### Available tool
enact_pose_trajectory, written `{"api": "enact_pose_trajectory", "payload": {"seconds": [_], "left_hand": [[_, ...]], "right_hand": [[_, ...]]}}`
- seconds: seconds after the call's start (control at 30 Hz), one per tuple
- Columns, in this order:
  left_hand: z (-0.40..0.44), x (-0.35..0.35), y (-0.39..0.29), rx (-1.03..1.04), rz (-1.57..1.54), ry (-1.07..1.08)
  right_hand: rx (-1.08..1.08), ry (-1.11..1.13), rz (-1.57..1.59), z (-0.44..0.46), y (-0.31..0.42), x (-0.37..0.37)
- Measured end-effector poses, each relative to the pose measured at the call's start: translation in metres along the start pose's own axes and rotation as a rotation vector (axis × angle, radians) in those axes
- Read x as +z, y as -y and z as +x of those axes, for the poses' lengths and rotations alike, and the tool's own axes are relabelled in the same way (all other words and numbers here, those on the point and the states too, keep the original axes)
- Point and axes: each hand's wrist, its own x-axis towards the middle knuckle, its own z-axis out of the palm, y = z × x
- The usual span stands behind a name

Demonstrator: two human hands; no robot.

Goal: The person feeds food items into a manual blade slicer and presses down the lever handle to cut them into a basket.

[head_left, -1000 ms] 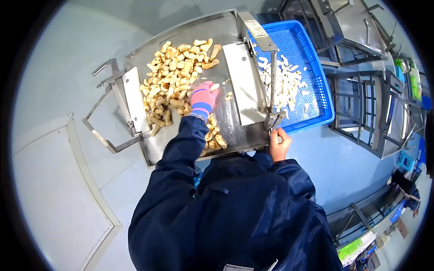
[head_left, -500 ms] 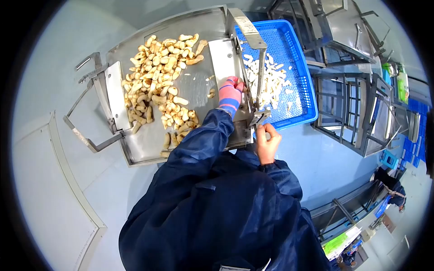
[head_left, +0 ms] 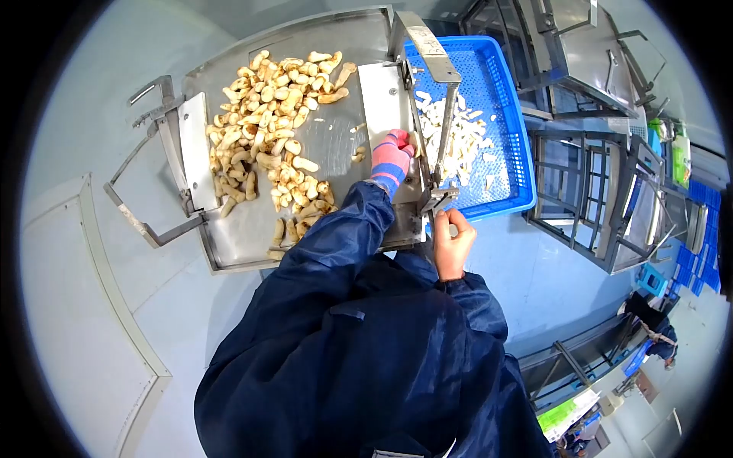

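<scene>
My left hand (head_left: pixel 392 158), in a pink and blue striped glove, rests on the white cutting board (head_left: pixel 385 95) with its fingers closed on a pale tan mushroom (head_left: pixel 414 144), mostly hidden, beside the hinged slicing blade (head_left: pixel 424 164). Bare and closed, my right hand (head_left: pixel 453 243) grips the blade's handle end (head_left: pixel 435 217); the fingers hide most of it. Left of the board, a heap of whole mushrooms (head_left: pixel 267 114) with brown caps lies on the steel tray (head_left: pixel 336 153). Cut white pieces (head_left: pixel 458 137) lie in the blue perforated basket (head_left: pixel 500 164) to the right.
A second board with a hinged blade frame (head_left: pixel 164 160) is fixed at the tray's left edge. An upright steel bracket (head_left: pixel 427 49) stands over the basket's near side. Steel frames (head_left: pixel 588 191) stand further right. Another person (head_left: pixel 658 328) appears at the far right.
The view has shifted slightly. Both hands keep nearly the same places, the left by the blade and the right at its handle.
</scene>
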Motion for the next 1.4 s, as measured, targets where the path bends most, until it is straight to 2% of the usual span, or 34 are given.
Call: {"api": "enact_pose_trajectory", "payload": {"seconds": [0.2,0.57,0.67,0.73,0.83,0.87,0.93,0.97,1.0,1.07,1.1,1.13,1.17,1.2,1.27,1.33,1.4], "left_hand": [[-0.019,-0.001,-0.028,-0.066,0.12,-0.104],[-0.019,0.008,-0.013,-0.004,0.069,-0.187],[-0.022,0.005,-0.022,-0.066,0.009,-0.141],[-0.024,0.0,-0.033,-0.101,-0.021,-0.11],[-0.022,0.001,-0.021,-0.056,0.007,-0.117],[-0.019,0.002,-0.017,-0.02,-0.008,-0.081],[-0.016,0.004,-0.014,-0.085,-0.085,-0.055],[-0.016,0.002,-0.017,-0.061,-0.068,-0.048],[-0.017,0.0,-0.017,-0.04,-0.052,-0.041],[-0.004,0.009,0.007,-0.069,-0.143,-0.021],[-0.002,0.006,0.004,-0.031,-0.125,-0.025],[-0.006,0.002,0.004,-0.006,-0.1,-0.017],[-0.005,0.001,0.0,-0.024,-0.333,0.024],[-0.008,0.0,-0.004,-0.089,-0.389,0.058],[-0.012,-0.005,-0.016,-0.059,-0.231,0.069],[-0.001,0.001,-0.001,-0.052,-0.274,0.084],[-0.002,0.005,0.006,-0.004,-0.219,0.036]], "right_hand": [[0.011,0.016,0.008,0.001,-0.001,0.0],[0.086,-0.007,0.049,-0.003,-0.005,0.004],[-0.074,-0.072,-0.039,-0.014,-0.049,0.017],[-0.012,-0.051,0.067,-0.016,-0.061,0.02],[0.118,-0.042,0.118,-0.011,-0.025,0.009],[0.106,-0.018,0.146,-0.006,-0.005,0.005],[0.023,-0.027,0.131,-0.008,-0.012,0.008],[-0.028,-0.034,0.065,-0.013,-0.044,0.013],[0.049,0.005,0.136,-0.019,-0.074,0.02],[0.002,-0.022,0.124,-0.018,-0.087,0.022],[-0.055,-0.05,0.127,-0.014,-0.06,0.017],[-0.02,-0.05,0.12,-0.01,-0.028,0.011],[0.029,-0.037,0.102,-0.011,-0.014,0.008],[0.06,-0.031,0.088,-0.008,-0.008,0.007],[-0.021,-0.022,0.078,-0.016,-0.065,0.017],[0.115,0.024,0.138,-0.02,-0.091,0.022],[0.057,-0.05,0.146,-0.013,-0.044,0.014]]}}
